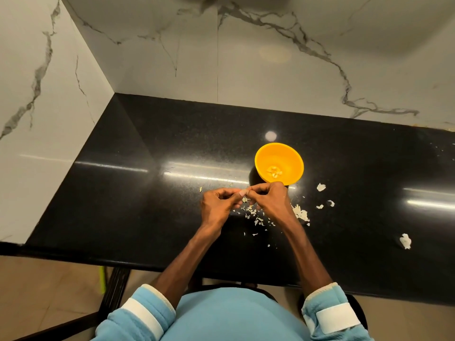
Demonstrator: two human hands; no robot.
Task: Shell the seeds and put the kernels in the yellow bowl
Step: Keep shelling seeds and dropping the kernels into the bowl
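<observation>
From the head camera, both hands meet just this side of the yellow bowl. The left hand and the right hand have their fingers curled in, and the fingertips of the two come together on one small greenish seed. Each hand seems to pinch an end of it. The seed is too small to tell whether its shell has split.

The bowl stands just beyond the right hand's fingers, close to its knuckles. A small heap of pale kernels lies in its bottom, and most of its floor and wall are bare.

Right under the fingers and toward the person, a scatter of shell bits covers the black counter. Larger shell pieces lie off to the right of the fingers, some near and one well apart. A fleck or two lies just left of the left hand.

By my reading, the work is under way: several seeds are shelled and their kernels are in the bowl, and one seed is in hand. I see no stock of whole seeds, so I cannot tell how many are left.

No brand, label or writing can be read on the bowl, the counter, the veined marble wall or the light blue sleeves.
</observation>
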